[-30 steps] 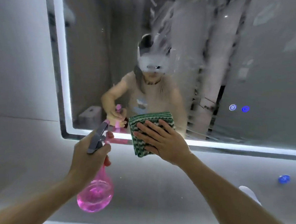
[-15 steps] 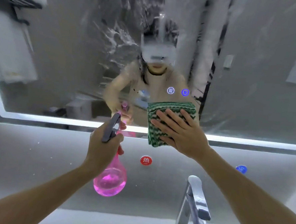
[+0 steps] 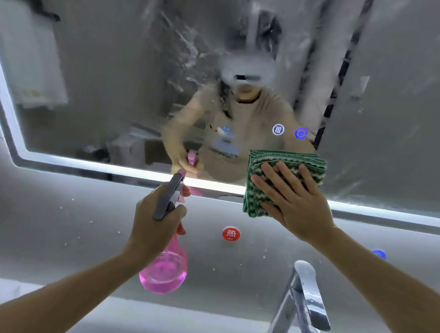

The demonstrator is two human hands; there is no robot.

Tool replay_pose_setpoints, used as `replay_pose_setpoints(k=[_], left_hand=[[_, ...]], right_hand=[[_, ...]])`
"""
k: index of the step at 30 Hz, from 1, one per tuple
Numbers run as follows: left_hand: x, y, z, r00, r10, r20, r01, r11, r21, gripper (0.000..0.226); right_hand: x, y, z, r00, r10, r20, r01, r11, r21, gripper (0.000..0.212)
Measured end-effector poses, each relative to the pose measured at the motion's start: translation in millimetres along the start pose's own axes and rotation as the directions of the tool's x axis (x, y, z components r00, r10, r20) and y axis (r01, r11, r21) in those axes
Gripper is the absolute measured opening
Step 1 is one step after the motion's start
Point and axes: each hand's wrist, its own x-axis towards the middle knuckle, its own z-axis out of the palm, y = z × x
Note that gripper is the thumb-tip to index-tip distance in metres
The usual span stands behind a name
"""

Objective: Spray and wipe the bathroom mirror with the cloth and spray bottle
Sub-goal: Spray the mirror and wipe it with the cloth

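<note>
Wiping the sprayed mirror, lower edge

The bathroom mirror (image 3: 95, 86) looks sprayed but streaky up top, so much wiping seems left. The right hand (image 3: 293, 196), fingers flat and spread, presses the green cloth (image 3: 289, 160) on its lit bottom edge; the left hand (image 3: 156, 219) grips the pink spray bottle (image 3: 164, 273) just below that edge.

Red round sticker (image 3: 231, 234) on the wall, at 6 o'clock from the mirror (image 3: 116, 82) — white character "热" above small "HOT". Two lit touch icons (image 3: 278, 129) on the glass — symbols, not text.
</note>
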Motion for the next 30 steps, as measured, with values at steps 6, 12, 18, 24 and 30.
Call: replay_pose_setpoints(k=[6, 12, 18, 24, 30], left_hand=[[17, -24, -67, 0.998, -0.013, -0.063, 0.016, 0.999, 0.039, 0.026], [30, -48, -134, 0.992, -0.031, -0.124, 0.033, 0.999, 0.015, 0.046], [37, -79, -177, 0.980, -0.089, -0.179, 0.099, 0.994, 0.048, 0.020], [34, -86, -181, 0.983, -0.058, -0.177, 0.073, 0.994, 0.080, 0.025], [29, -70, -147, 0.992, -0.017, -0.127, 0.026, 0.997, 0.073, 0.035]], right_hand=[[88, -66, 8, 0.999, -0.004, -0.045, 0.007, 0.999, 0.049, 0.051], [171, -124, 14, 1.000, -0.008, -0.022, 0.009, 0.998, 0.067, 0.053], [237, -169, 18, 0.999, -0.050, -0.010, 0.050, 0.995, 0.089, 0.051], [244, -174, 17, 0.998, -0.068, 0.008, 0.066, 0.992, 0.105, 0.052], [224, -144, 14, 0.983, -0.181, 0.017, 0.179, 0.980, 0.088, 0.055]])
